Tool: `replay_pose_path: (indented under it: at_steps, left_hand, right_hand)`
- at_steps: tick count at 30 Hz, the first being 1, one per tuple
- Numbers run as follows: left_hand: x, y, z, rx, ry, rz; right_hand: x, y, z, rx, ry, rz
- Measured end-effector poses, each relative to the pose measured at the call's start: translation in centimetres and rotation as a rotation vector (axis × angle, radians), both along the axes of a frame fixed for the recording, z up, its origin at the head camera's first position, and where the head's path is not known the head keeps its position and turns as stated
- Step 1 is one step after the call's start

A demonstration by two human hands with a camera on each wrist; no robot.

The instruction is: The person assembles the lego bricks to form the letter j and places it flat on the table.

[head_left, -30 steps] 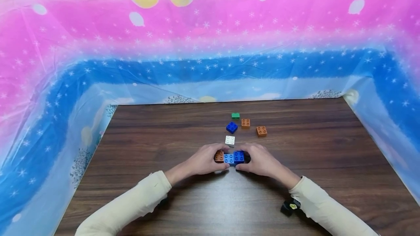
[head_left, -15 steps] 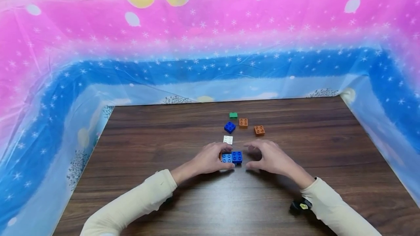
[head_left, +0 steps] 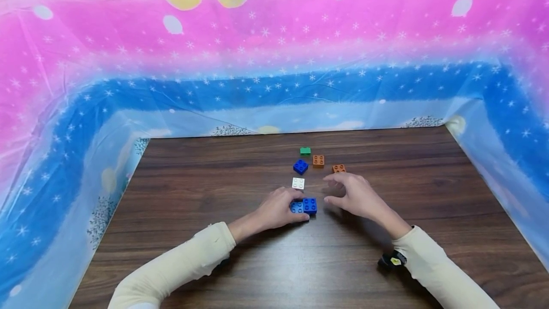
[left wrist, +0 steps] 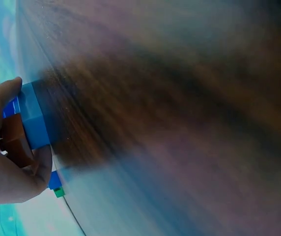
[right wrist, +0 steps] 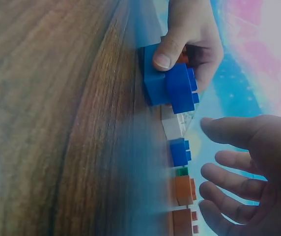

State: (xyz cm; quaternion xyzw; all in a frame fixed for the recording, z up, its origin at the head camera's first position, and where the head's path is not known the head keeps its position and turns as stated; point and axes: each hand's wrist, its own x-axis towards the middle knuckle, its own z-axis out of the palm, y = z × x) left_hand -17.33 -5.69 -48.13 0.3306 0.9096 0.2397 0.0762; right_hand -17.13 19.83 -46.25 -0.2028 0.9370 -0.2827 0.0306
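Roughly midway between the left and right edges of the worktop (head_left: 193, 175), the left hand (head_left: 276, 209) grips the light blue brick (head_left: 296, 207), thumb on one side and fingers on the other. On that brick's end toward the right edge sits the dark blue brick (head_left: 310, 205); at its other end the mounted orange brick (left wrist: 16, 140) shows inside the grip, though whether it is fully seated cannot be told. The right hand (head_left: 358, 195) holds nothing, its fingers spread, apart from the stack and just beside the half-covered orange brick (head_left: 339, 169). The step in hand seems to be steadying the stack with one hand while the other picks among the loose bricks. To do it well, keep the left grip low on the light blue brick, so no pressure prises at the two on top. The right hand would best pinch a brick by opposite side walls, leaving its studs bare. Toward the far edge, the white brick (head_left: 298, 183), the loose blue brick (head_left: 300, 166), the uncovered orange brick (head_left: 318, 160) and the green brick (head_left: 305, 151) lie close together, so a narrow finger spread coming from above should avoid nudging neighbours.
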Motion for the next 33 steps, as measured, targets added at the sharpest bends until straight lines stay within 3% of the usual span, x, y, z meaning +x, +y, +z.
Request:
replay_pose_path:
  at_steps: [11, 25, 33]
  left_hand:
    - [0.0, 0.0, -0.1, 0.009, 0.026, 0.002]
    - [-0.1, -0.1, -0.1, 0.022, 0.023, -0.002]
    - [0.0, -0.1, 0.0, 0.017, 0.015, -0.009]
  right_hand:
    - [-2.2, -1.2, -1.6, -0.072, 0.005, -0.038]
    - [-4.3, -3.0, -2.8, -0.114, -0.048, 0.061]
    - [-4.8, -3.8, -3.0, -0.054, -0.032, 0.086]
